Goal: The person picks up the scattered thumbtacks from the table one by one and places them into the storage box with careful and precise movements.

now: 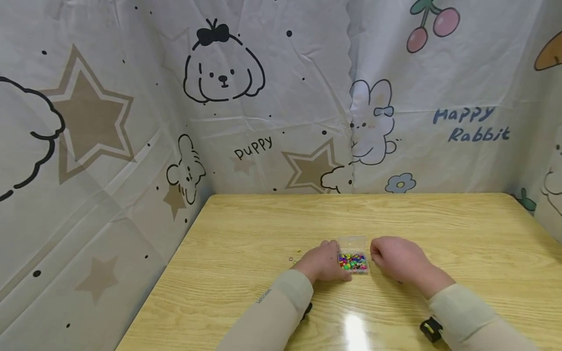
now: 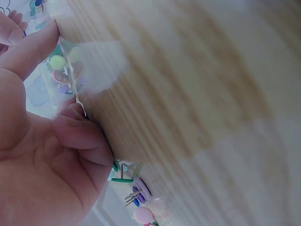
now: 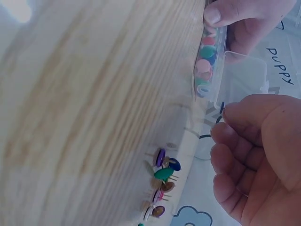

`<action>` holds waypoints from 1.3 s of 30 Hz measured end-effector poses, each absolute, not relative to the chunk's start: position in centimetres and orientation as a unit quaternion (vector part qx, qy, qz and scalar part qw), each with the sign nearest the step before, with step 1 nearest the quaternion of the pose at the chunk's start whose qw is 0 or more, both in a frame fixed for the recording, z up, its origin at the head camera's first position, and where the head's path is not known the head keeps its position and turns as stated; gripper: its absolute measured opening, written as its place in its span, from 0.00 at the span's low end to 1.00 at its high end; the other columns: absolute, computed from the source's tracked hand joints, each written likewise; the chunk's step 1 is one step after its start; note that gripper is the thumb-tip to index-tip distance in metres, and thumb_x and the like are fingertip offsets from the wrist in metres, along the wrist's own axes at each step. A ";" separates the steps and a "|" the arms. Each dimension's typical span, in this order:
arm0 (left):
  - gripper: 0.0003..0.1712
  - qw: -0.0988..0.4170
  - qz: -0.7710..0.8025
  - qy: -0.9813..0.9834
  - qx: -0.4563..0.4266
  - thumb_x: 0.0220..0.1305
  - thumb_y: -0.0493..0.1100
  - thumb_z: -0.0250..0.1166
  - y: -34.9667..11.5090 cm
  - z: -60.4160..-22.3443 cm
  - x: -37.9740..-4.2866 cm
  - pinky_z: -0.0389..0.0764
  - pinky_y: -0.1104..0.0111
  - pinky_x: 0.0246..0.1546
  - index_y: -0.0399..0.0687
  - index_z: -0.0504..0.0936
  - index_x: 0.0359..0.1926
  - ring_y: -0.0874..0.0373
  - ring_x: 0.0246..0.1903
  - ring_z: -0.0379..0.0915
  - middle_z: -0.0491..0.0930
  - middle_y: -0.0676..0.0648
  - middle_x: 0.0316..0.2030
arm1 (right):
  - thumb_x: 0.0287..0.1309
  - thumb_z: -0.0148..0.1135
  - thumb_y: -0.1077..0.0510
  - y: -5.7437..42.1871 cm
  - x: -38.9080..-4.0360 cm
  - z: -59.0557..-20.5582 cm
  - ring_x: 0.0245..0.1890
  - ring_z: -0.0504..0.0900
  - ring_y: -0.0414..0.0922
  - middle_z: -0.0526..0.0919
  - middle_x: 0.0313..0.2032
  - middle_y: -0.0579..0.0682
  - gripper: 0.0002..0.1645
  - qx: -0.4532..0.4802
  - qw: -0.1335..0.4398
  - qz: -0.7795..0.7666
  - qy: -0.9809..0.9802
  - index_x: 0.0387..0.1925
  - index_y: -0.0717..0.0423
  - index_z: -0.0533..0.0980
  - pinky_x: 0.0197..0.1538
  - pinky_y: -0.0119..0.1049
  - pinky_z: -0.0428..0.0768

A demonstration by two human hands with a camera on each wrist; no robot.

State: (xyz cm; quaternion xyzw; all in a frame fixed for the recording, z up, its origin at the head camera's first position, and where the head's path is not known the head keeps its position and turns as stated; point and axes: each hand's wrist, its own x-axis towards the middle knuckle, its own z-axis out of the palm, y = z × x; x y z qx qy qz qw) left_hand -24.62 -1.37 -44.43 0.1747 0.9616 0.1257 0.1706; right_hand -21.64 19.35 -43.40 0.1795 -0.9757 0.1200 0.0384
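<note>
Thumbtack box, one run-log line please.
left grip: holding box; right grip: beside box; lid: open; thumbtacks: in box, others on table

Two hands (image 1: 322, 261) (image 1: 399, 258) are counted at one desk (image 1: 272, 219), along with one clear box (image 1: 361, 272) and its one lid (image 1: 352, 243). The thumbtacks (image 1: 352, 262) inside are heaped too closely to be counted. At least six loose thumbtacks (image 3: 163, 174) are shown in the right wrist view, at least four in the left. Two sleeves (image 1: 268, 317) (image 1: 487, 321), two printed cherries (image 1: 417, 40) (image 1: 447, 22) and one printed flower (image 1: 400, 183) are seen.

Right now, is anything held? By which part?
The left hand holds the clear box by its left end. Nothing visible held in the right hand.
</note>
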 end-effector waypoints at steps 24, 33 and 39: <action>0.48 0.169 0.111 0.962 0.182 0.45 0.68 0.71 -1.4 -44.8 -24.9 0.75 0.65 0.38 0.51 0.65 0.61 0.61 0.33 0.67 0.70 0.51 0.46 | 0.54 0.62 0.58 17.6 -21.9 -44.2 0.19 0.67 0.36 0.72 0.20 0.36 0.10 0.211 0.051 0.137 -0.967 0.22 0.42 0.72 0.24 0.36 0.71; 0.47 0.174 0.121 0.961 0.178 0.43 0.68 0.72 -1.4 -45.0 -24.7 0.74 0.67 0.35 0.50 0.66 0.59 0.61 0.31 0.67 0.69 0.52 0.42 | 0.55 0.61 0.58 17.4 -22.0 -44.4 0.19 0.67 0.37 0.73 0.20 0.36 0.10 0.211 0.050 0.127 -0.968 0.23 0.42 0.72 0.24 0.36 0.72; 0.49 0.170 0.114 0.962 0.183 0.44 0.68 0.71 -1.4 -44.8 -24.7 0.74 0.66 0.37 0.50 0.65 0.61 0.60 0.31 0.67 0.70 0.51 0.45 | 0.54 0.61 0.60 17.3 -22.1 -44.7 0.19 0.67 0.37 0.72 0.19 0.37 0.11 0.209 0.054 0.126 -0.968 0.22 0.43 0.72 0.24 0.36 0.71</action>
